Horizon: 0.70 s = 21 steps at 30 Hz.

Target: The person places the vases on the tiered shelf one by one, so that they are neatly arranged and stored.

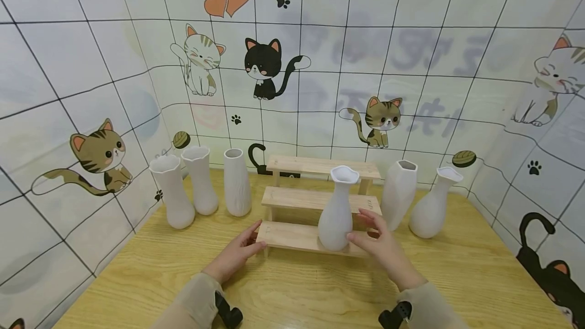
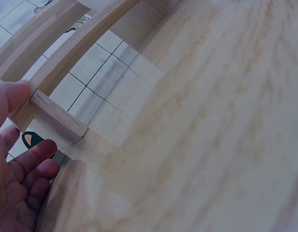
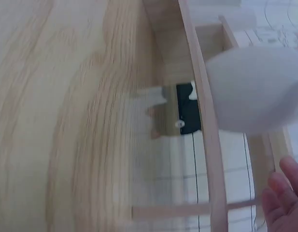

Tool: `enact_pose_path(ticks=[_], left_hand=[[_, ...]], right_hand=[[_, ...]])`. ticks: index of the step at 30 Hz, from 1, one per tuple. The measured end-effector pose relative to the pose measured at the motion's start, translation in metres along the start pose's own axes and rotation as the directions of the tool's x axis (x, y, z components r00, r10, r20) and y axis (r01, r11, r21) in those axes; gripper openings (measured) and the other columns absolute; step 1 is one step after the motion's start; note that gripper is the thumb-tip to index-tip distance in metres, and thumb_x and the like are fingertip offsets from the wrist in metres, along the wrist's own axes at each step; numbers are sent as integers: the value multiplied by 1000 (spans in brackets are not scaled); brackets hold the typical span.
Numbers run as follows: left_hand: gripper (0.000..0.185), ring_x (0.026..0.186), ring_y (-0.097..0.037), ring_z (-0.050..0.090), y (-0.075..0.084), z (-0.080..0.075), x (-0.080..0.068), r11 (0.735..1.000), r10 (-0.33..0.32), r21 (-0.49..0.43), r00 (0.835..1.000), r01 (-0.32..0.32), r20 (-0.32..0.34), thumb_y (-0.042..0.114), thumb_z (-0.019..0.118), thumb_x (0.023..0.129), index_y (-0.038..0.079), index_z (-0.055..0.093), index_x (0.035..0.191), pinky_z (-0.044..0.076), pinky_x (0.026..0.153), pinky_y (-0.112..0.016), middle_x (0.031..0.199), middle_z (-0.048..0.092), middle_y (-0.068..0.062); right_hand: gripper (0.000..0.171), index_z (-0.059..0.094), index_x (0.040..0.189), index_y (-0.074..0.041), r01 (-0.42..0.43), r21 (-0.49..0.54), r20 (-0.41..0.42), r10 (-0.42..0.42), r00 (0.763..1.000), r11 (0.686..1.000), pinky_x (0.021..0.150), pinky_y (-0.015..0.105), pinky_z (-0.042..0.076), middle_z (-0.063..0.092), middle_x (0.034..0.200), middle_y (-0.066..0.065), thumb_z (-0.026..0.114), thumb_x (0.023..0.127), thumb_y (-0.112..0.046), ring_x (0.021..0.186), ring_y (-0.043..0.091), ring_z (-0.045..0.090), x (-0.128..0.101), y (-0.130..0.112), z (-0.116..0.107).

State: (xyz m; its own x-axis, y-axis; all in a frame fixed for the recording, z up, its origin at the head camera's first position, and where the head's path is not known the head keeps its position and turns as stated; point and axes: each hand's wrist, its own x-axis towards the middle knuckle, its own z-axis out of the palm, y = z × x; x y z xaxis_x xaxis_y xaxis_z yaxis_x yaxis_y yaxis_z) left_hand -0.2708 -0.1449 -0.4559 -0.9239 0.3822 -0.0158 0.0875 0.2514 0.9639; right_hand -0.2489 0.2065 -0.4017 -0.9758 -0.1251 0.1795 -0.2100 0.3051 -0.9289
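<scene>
A three-tier wooden step shelf (image 1: pixel 315 192) is seen toward the back edge of the wooden tabletop (image 1: pixel 297 288), roughly at its middle. One white bottle-shaped vase (image 1: pixel 337 212) stands upright on the lowest step, near that step's right end; the two upper steps carry nothing.

The right hand (image 1: pixel 381 245) is held just beside the vase's lower body, fingers relaxed and spread. A fingertip may be brushing the vase, but no closed grasp is shown, so the vase appears to have been set down rather than held. The left hand (image 1: pixel 237 253) rests with straight fingers against the left end of the lowest step, nothing being gripped; in the left wrist view the fingers (image 2: pixel 35 154) lie by the shelf's side support.

Five more white vases are left on the tabletop: three (image 1: pixel 201 187) grouped toward the back-left corner, two (image 1: pixel 416 197) toward the back right, beside the shelf. Judged from this, one vase of six has been placed on the shelf and five are yet to be moved.
</scene>
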Motion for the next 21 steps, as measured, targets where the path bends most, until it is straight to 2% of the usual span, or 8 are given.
enact_pose_path(ticks=[7,13,16,21], left_hand=[[69,101,-20,41,-22,-3,11,999,17,48,999,-16,-36,41,55,81,27,17,137,33,82,-39,113,42,-5],[70,103,-20,38,-25,-4,13,998,1,66,999,2,-50,46,55,79,30,18,137,33,83,-39,114,40,-4],[71,104,-20,37,-25,-3,13,998,-18,65,998,22,-54,47,55,78,31,18,137,33,83,-40,115,39,-4],[70,103,-21,38,-26,-2,12,997,-36,62,998,38,-43,48,55,78,32,19,136,34,81,-40,116,39,-4]], right_hand=[[60,38,124,-11,-62,-61,-89,56,994,996,85,40,32,40,122,11,63,76,-36,108,24,35,-4,18,-22],[64,38,123,-7,-148,-58,-140,138,980,987,81,38,37,40,122,12,63,75,-40,107,24,37,-8,39,-29],[65,36,125,-8,-173,0,-125,171,977,985,81,37,37,37,124,12,64,75,-38,108,26,38,-8,51,-32],[70,25,133,-12,-218,98,-18,221,975,971,85,42,34,31,130,13,63,77,-31,113,30,34,-10,71,-34]])
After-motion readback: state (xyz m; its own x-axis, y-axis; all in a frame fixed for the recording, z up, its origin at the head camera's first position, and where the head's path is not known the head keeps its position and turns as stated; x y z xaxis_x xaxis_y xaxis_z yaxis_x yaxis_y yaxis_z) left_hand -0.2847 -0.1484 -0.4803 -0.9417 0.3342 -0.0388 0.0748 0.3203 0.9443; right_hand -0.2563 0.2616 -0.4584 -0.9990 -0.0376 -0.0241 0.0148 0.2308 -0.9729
